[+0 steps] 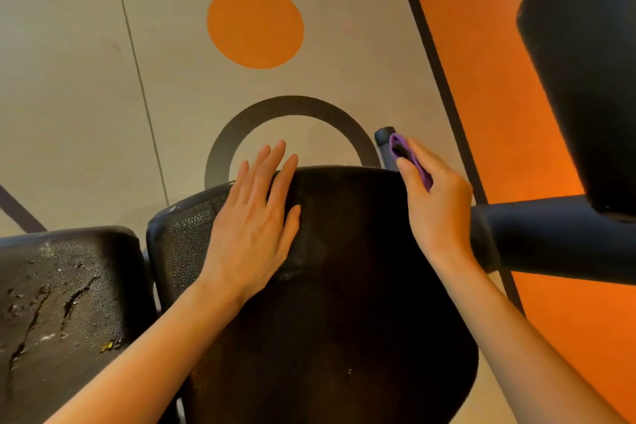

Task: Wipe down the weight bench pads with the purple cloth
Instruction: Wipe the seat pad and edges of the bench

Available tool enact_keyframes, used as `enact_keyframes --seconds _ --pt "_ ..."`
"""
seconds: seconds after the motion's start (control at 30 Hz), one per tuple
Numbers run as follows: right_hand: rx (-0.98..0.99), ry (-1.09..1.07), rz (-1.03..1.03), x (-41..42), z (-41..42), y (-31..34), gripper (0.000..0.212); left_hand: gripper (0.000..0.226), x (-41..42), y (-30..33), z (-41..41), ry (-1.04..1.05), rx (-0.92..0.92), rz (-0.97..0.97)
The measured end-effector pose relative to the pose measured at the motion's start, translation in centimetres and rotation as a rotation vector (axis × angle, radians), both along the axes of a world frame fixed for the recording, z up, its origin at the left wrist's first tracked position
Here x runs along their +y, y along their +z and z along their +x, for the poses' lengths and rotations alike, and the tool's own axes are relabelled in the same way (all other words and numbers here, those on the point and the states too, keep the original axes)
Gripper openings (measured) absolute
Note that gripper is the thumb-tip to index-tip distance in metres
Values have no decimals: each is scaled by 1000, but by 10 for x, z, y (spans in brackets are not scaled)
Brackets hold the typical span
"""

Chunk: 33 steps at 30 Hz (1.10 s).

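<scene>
The left hand (254, 217) is lying flat on the black seat pad (344, 286), palm down, its fingers (275, 162) spread straight and reaching just over the pad's far edge. It is holding nothing. The right hand (437, 203) is gripping the purple cloth (411, 158), with the thumb on one side and the curled fingers on the other, so that only a folded strip of the cloth is showing between them. That hand is sitting at the pad's far right corner, where the cloth is pressing against a short dark handle grip (387, 144) that is rising just beyond the pad; whether the cloth is also touching the pad's edge is hard to tell from this angle.

The seat pad is filling the middle of the view, its surface pebbled and dark. To its left, just beside it, a second pad (69, 303) is showing heavy wear, with cracks and pale flaking patches across its top. On the right, a thick padded roller arm (557, 234) is crossing behind the right wrist, and a large black pad (585, 62) is looming above it at the edge of the frame.

Below everything the floor (69, 79) is lying grey, marked with an orange circle (254, 26), a dark ring (292, 107) partly hidden by the seat pad, and a broad orange band (481, 79) edged in black along the right.
</scene>
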State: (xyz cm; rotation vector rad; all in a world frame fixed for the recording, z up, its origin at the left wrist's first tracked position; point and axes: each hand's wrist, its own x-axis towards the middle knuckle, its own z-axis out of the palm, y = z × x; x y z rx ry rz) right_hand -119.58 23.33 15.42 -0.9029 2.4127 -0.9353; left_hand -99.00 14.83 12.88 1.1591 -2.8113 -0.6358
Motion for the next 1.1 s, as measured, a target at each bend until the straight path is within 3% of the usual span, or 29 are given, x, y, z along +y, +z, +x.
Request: enact_keyframes --seconds 0.3,0.47,0.67,0.73,0.8,0.87,0.97,1.1 --pt "-42 77 148 2 -20 -15 35 58 -1 -5 -6 -23 -118 -43" --pt "-180 12 229 -1 -27 -25 27 58 -3 -4 -7 -17 -142 -21" --pt "66 139 416 -41 -7 -32 30 58 -4 -7 -7 -26 -130 -14" --pt "132 317 417 -58 16 -30 34 58 -5 -8 -7 -30 -135 6" --pt "70 432 394 -60 18 -26 34 58 -5 -7 -8 -32 -144 9" --pt "-55 375 391 -48 -9 -23 32 57 -5 -6 -7 -41 -139 14" --pt "-64 157 453 -32 -33 -26 36 56 -7 -7 -5 -43 -111 23" --pt "1 355 367 -56 12 -29 36 56 -6 -8 -5 -47 -93 8"
